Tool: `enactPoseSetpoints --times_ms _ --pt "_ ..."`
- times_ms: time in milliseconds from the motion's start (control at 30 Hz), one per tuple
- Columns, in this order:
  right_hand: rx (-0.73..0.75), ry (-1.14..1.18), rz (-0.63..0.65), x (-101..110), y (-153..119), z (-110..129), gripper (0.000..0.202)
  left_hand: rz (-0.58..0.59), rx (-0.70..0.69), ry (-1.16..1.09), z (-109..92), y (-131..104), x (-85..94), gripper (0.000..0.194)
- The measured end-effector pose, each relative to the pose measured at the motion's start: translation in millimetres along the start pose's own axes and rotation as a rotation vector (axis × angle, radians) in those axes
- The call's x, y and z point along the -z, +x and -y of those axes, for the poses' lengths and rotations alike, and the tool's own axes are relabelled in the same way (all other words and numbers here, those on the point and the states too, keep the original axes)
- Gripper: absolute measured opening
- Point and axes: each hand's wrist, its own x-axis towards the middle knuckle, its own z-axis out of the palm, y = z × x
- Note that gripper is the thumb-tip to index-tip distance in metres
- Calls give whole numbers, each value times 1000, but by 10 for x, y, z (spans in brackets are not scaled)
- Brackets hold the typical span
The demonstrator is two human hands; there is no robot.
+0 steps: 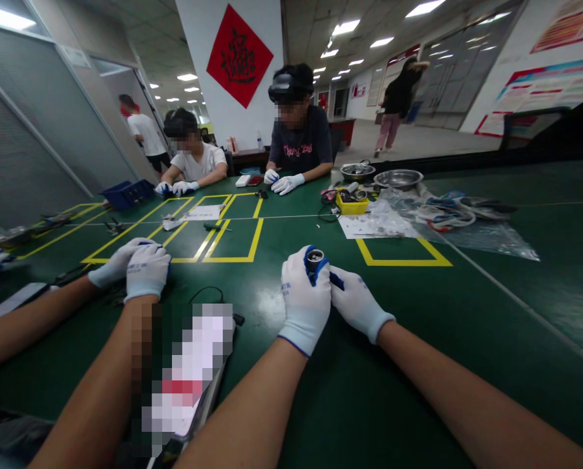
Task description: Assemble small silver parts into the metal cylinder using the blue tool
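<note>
My left hand (pixel 305 301), in a white glove with blue palm and fingertips, is wrapped round a small cylindrical part (pixel 315 256). The part has a pale metallic rim and a dark inside, and its open end faces up; the lower portion is hidden by my fingers. My right hand (pixel 358 302), gloved the same way, meets the left one from the right, just below the part. Its fingers are curled together, and whatever they grip is hidden. Both hands are above the green table (pixel 389 404).
A yellow bin (pixel 352 206) of parts stands ahead, near metal bowls (pixel 398 178) and a plastic bag (pixel 496 236) with cables. A phone-like device (pixel 193 371) lies left of my forearm. A neighbour's gloved hands (pixel 147 268) are at left; two people sit opposite. A screwdriver (pixel 214 227) lies midtable.
</note>
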Motion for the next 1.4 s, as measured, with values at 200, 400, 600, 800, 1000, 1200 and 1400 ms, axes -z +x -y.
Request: enactPoseSetpoints --times_ms 200,400,600,800,1000,1200,1400 --pt "0 57 36 23 -2 14 32 40 -30 53 2 6 24 33" --pt "-30 77 94 88 35 -10 31 72 2 28 -5 36 31 27" --pt "-33 20 87 80 40 -8 33 73 120 -69 27 62 24 19" --pt "-12 -32 87 58 42 -2 28 52 222 -121 43 69 18 22" --pt "-36 -100 32 9 13 51 21 8 254 12 -15 83 68 30" --pt "-37 -214 -135 -49 -16 62 15 -1 115 89 -50 58 84 27" --pt "25 -24 -31 -16 5 65 21 25 -107 127 26 28 76 29"
